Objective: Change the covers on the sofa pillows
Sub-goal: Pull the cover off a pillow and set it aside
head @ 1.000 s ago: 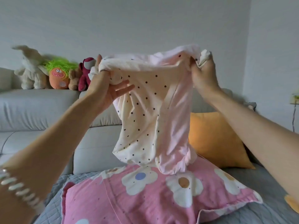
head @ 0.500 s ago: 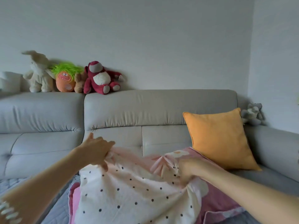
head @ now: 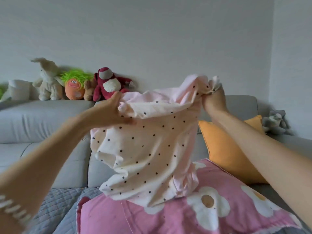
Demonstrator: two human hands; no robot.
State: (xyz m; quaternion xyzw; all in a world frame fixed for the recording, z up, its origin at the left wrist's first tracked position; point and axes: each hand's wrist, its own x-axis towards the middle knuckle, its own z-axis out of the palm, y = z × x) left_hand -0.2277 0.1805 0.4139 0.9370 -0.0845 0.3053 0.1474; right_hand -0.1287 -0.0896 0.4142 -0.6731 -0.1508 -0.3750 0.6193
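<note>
A pale pink pillow cover with small dark dots (head: pixel 148 149) hangs in the air in front of me, crumpled and limp. My left hand (head: pixel 111 112) grips its upper left edge. My right hand (head: pixel 213 100) pinches the bunched upper right corner. The cover's lower end touches a pink pillow with white flowers (head: pixel 194 215) that lies flat on the sofa seat below. An orange pillow (head: pixel 226 149) leans against the sofa back to the right, partly behind my right forearm.
The grey sofa (head: pixel 42 125) fills the width of the view, with a grey quilted throw (head: pixel 55 205) on the seat at lower left. Several plush toys (head: pixel 104 85) sit along the top of the backrest, and a grey plush (head: pixel 275 122) on the right.
Both hands have swung the dotted cover back up from low over the flowered pillow to chest height, as in a shake. The orange pillow is again partly covered.
</note>
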